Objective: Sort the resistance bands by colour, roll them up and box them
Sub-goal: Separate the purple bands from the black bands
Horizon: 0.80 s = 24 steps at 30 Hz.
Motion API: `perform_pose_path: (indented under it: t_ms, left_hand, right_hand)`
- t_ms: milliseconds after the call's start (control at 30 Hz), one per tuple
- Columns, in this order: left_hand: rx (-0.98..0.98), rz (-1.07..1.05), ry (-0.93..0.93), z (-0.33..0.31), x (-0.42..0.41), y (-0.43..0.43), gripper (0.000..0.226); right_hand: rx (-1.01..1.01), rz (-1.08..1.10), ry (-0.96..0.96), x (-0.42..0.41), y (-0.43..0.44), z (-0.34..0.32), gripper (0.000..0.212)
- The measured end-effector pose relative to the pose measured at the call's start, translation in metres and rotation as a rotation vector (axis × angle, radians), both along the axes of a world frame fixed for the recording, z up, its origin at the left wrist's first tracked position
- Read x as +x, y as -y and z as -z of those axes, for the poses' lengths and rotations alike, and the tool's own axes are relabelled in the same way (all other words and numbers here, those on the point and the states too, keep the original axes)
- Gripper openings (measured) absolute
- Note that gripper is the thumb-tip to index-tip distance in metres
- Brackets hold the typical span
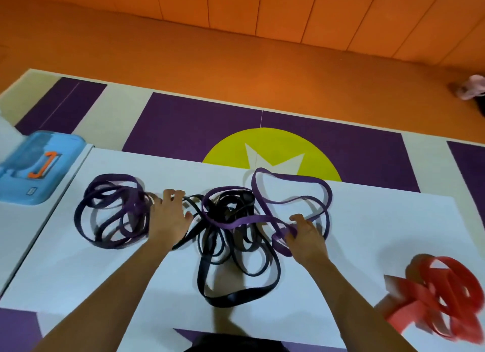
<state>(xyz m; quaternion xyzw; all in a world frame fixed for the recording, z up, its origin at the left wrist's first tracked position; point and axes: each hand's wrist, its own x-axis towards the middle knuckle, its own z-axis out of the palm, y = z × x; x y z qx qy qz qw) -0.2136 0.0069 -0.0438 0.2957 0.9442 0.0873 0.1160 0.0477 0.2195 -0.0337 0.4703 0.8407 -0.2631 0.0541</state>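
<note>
The right hand (305,233) pinches a light purple flat rubber loop band (299,179) that lies across the tangle of black rubber bands (231,210) at mid white surface (78,273). The left hand (168,218) rests, fingers spread, against the pile of dark purple bands (110,212). The bands appear light, limp and grippy. Grasp one free strand and lift it clear to limit snagging.

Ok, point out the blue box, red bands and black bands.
blue box (65,152): head view, its lid.
red bands (412,290): head view, broad left strand.
black bands (231,300): head view, nearest loop's bottom curve.
</note>
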Motion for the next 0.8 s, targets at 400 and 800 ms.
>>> perform_pose_path:
  t_ms: [400, 800]
  left_hand:
    - [-0.056, 0.689, 0.091, 0.002, 0.120, -0.155, 0.080]
    - [-0.446, 0.685, -0.060, 0.041, 0.139, -0.213, 0.064]
  right_hand:
    - [0.088, 0.158, 0.002, 0.053, -0.061, 0.003, 0.034]
    - [-0.020, 0.288, -0.022, 0.094, -0.101, 0.031, 0.033]
